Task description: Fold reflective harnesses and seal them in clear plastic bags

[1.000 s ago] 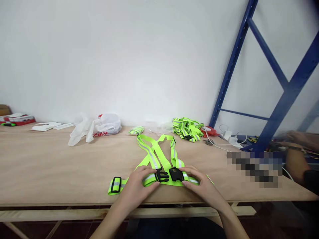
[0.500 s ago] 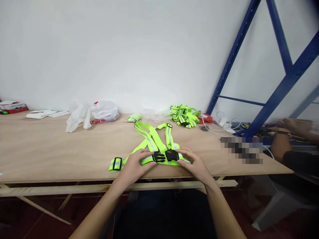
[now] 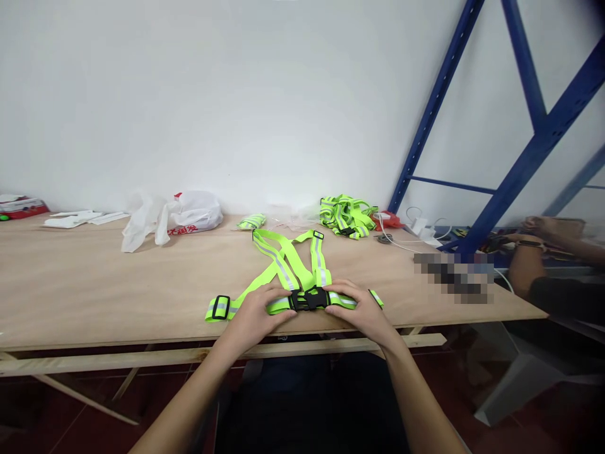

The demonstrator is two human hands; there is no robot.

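Note:
A neon-yellow reflective harness (image 3: 293, 257) with grey stripes lies spread on the wooden table, its straps crossing behind the waist belt. Near the table's front edge, my left hand (image 3: 258, 312) grips the pronged half of the black buckle (image 3: 299, 299) between thumb and fingers. From the other side, my right hand (image 3: 357, 309) pinches the socket half of the buckle (image 3: 316, 297). The prongs sit partly inside the socket; whether they are latched I cannot tell. A black slider (image 3: 221, 308) is on the belt's left loop.
A heap of similar harness straps (image 3: 347, 215) lies at the back, with a small folded bundle (image 3: 251, 221) left of it. A white plastic bag (image 3: 196, 211) and papers (image 3: 78, 219) are further left. Blue rack posts (image 3: 437, 104) and another person's arm (image 3: 527, 261) are at right.
My right hand has moved left with the socket half, and the gap between the buckle halves has closed. My left hand has hardly moved. The view has shifted slightly.

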